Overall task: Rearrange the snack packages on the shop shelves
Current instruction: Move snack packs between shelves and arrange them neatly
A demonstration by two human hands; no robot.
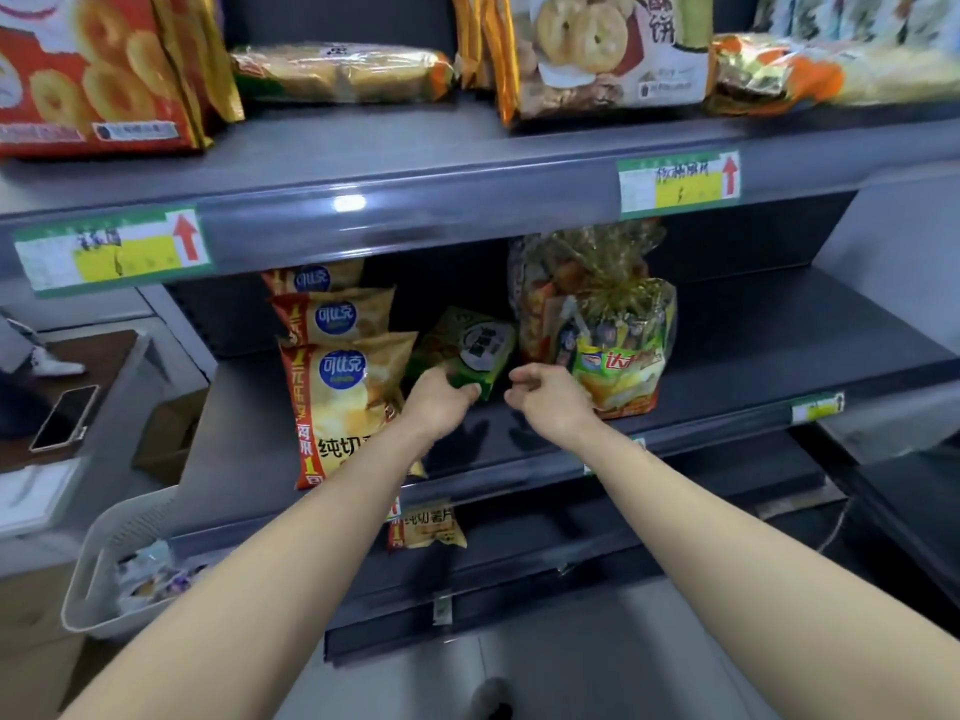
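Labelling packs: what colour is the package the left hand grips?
Mostly green, seen in the head view: the package gripped by the left hand.

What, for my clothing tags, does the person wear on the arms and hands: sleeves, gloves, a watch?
Nothing visible. The left hand and right hand are ungloved, with no rings, watch or bracelet showing; the left forearm and right forearm are uncovered to the picture's lower edge, so no sleeves appear.
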